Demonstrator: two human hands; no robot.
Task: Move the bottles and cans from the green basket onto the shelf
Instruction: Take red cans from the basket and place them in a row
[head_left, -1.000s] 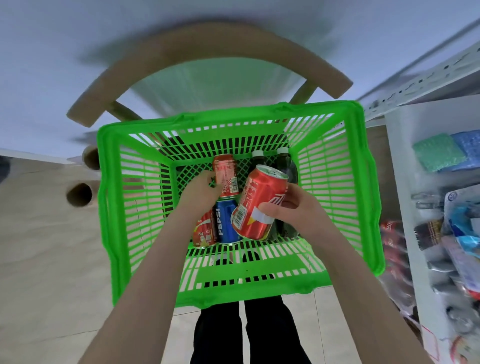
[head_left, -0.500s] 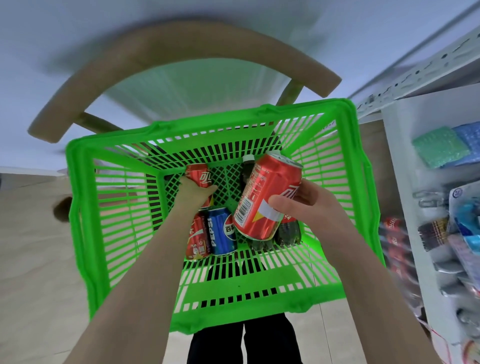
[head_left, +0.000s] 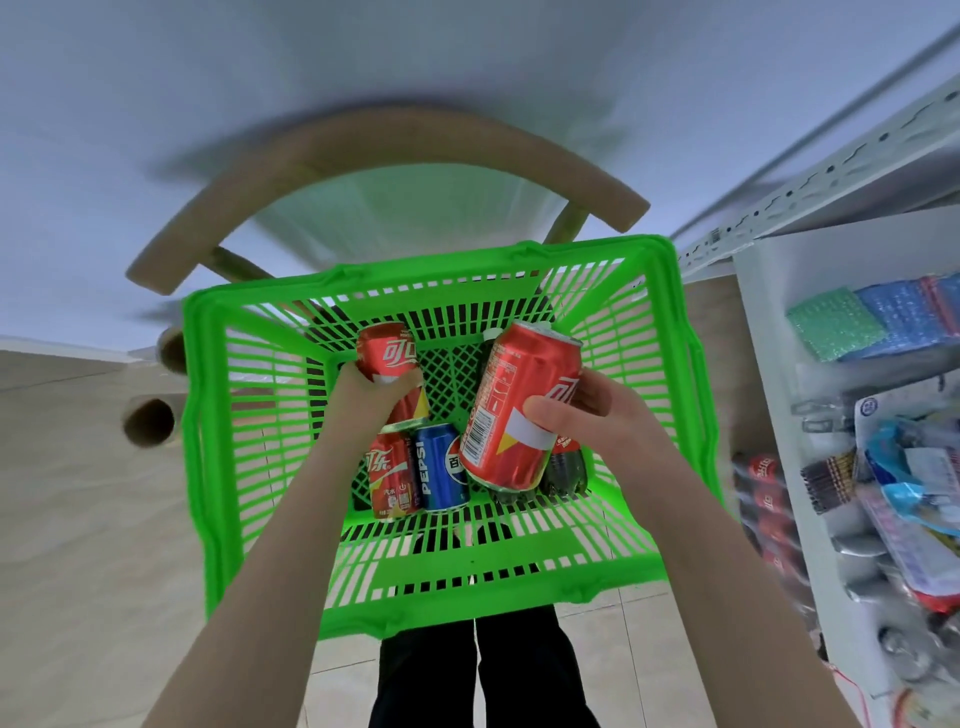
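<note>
At frame centre, over the green basket (head_left: 208, 467), both hands gripped red cans — left hand (head_left: 371, 397) one can (head_left: 387, 353), right hand (head_left: 597, 415) another (head_left: 514, 410).

One head-worn wide-angle camera is looking steeply down from close above the green basket (head_left: 685, 395), taking in both forearms, the chair (head_left: 395, 145) beyond, and the shelf (head_left: 769, 364) along the right edge

Cans (head_left: 439, 466) in basket (head_left: 210, 467), shelf (head_left: 779, 415) rightward
</note>
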